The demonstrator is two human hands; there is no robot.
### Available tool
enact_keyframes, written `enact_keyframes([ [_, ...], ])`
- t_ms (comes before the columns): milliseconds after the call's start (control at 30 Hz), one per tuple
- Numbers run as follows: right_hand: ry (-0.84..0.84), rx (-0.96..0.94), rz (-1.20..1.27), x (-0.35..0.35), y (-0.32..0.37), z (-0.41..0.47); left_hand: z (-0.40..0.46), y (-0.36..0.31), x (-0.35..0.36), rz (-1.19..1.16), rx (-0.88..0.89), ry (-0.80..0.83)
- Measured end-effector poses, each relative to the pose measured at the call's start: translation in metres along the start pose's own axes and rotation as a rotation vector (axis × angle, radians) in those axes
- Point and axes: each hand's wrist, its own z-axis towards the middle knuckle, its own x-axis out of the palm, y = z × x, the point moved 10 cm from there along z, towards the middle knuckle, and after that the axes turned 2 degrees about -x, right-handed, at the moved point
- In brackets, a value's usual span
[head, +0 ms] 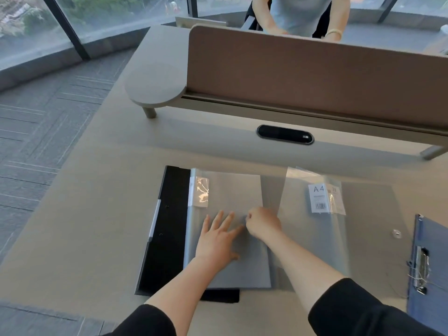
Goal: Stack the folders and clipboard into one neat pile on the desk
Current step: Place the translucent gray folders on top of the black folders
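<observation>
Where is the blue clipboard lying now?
In the head view the blue clipboard lies flat at the desk's far right edge, partly cut off by the frame, just right of the clear folder with the A4 label.

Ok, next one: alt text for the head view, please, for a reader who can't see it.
A person's left hand presses flat on a grey folder lying over a black folder on a beige desk, while the right hand pinches a translucent cover. A blue clipboard lies apart at the right edge.

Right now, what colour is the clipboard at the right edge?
Blue, with a silver metal clip; the clipboard shows in the head view.
</observation>
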Motion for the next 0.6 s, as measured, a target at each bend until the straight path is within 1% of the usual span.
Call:
enact_keyframes([
  [133, 0.03, -0.044, -0.068, 0.011, -0.005, -0.012, 0.0, 0.001, 0.0, -0.016, 0.0, -0.005],
  [233, 0.093, -0.035, -0.024, 0.019, -0.023, -0.021, 0.0, 0.001, 0.001, -0.017, -0.002, -0.003],
  [300, 0.109, 0.004, 0.037, 0.019, -0.042, -0.024, -0.001, 0.002, 0.001, -0.021, -0.006, -0.007],
  [433, 0.071, 0.086, 0.187, 0.003, -0.072, -0.022, -0.002, 0.001, -0.001, -0.006, -0.005, -0.007],
  [600, 0.017, 0.077, 0.21, -0.014, -0.07, -0.006, -0.001, 0.0, 0.0, -0.004, -0.008, 0.008],
])
